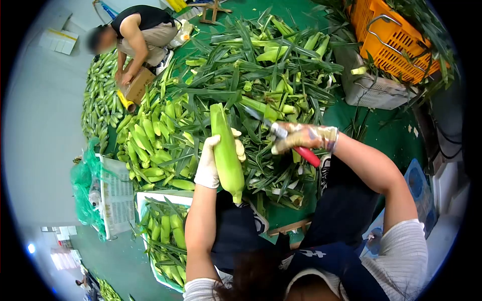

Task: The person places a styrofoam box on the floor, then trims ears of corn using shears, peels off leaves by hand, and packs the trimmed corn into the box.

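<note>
A large corn ear in pale green husk (227, 155) is lying lengthwise in the white-gloved left hand (220, 159), whose fingers are curling closed around its middle. It is hanging above the floor pile, between the body and the heap. The right hand (304, 138), in a stained cream glove, is closing around a metal-bladed tool with a red handle (307, 156), its blade pointing toward the leafy heap of green husks and stalks (261, 75). Husked-green ears (150, 133) are lying left of the heap. Nearer the body, a white-rimmed container (142, 208) is holding more green ears. A person in a black sleeveless top (143, 22) is crouching beside a cardboard box (139, 85).
</note>
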Action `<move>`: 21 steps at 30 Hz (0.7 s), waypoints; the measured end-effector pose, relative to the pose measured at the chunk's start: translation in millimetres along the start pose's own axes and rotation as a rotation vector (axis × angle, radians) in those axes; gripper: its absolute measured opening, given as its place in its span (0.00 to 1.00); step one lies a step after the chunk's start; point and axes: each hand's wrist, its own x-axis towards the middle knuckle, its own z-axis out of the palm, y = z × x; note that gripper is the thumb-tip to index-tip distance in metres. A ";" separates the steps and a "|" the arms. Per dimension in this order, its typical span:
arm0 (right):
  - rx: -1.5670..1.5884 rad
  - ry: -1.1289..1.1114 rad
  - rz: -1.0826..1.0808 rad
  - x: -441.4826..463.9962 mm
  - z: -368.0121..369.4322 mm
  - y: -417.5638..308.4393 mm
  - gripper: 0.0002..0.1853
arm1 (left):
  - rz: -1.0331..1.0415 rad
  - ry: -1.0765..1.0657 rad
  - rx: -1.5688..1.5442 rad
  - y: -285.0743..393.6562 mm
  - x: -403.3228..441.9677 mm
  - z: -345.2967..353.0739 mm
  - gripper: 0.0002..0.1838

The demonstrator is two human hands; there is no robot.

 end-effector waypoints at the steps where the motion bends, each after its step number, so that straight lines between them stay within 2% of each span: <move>1: -0.028 -0.070 0.059 -0.7 2.3 -2.2 0.20 | 0.001 -0.012 -0.070 -5.5 2.4 -1.0 0.31; 2: -0.054 -0.137 0.117 -1.8 5.3 -5.7 0.21 | -0.003 -0.024 -0.138 -10.5 5.5 -1.5 0.31; 3: 0.075 -0.158 0.085 -3.8 10.9 -3.6 0.19 | -0.012 -0.023 -0.138 -14.1 8.2 0.2 0.31; 4: 0.053 -0.192 -0.048 1.8 12.5 -3.3 0.19 | -0.030 -0.099 -0.143 -17.7 10.0 2.2 0.31; 5: 0.141 -0.179 -0.056 4.3 15.6 -4.3 0.19 | -0.045 -0.175 -0.150 -22.2 11.2 3.4 0.31; 6: 0.227 -0.168 -0.064 7.2 19.2 -7.3 0.18 | -0.104 -0.146 -0.154 -28.5 11.9 2.2 0.32; 7: 0.381 -0.216 -0.069 0.1 21.0 -32.4 0.16 | -0.080 -0.122 -0.118 -33.6 12.0 6.2 0.33; 8: 0.235 -0.082 -0.049 12.3 15.2 -23.3 0.13 | -0.048 -0.102 -0.081 -33.2 11.4 12.9 0.33; 10: 0.355 0.286 0.149 15.7 19.1 -21.5 0.15 | -0.012 0.188 0.100 -9.4 5.2 28.3 0.32; 11: 0.718 0.394 0.110 22.4 9.8 -14.1 0.12 | 0.041 0.268 0.102 7.6 3.2 24.7 0.31; 12: 0.681 0.435 0.075 27.6 -3.7 -7.6 0.13 | 0.093 0.360 0.098 28.0 -1.1 12.1 0.30; 14: 0.401 0.401 0.015 20.8 -16.5 1.7 0.15 | 0.351 0.538 0.040 74.2 -14.8 -34.8 0.28; 16: 0.191 0.349 0.160 11.3 -2.0 -16.0 0.17 | 0.616 0.714 -0.151 127.0 -24.6 -103.9 0.27; 18: -0.339 0.397 0.077 9.7 10.7 2.6 0.21 | 0.836 0.778 -0.137 157.9 -32.9 -210.6 0.26; 20: -0.683 0.344 0.129 10.6 26.9 -17.6 0.29 | 0.815 1.137 -0.270 169.0 -22.2 -244.9 0.26; 21: -0.759 0.319 0.169 14.1 29.7 -19.5 0.34 | 0.858 1.046 -0.282 172.3 -8.3 -297.0 0.25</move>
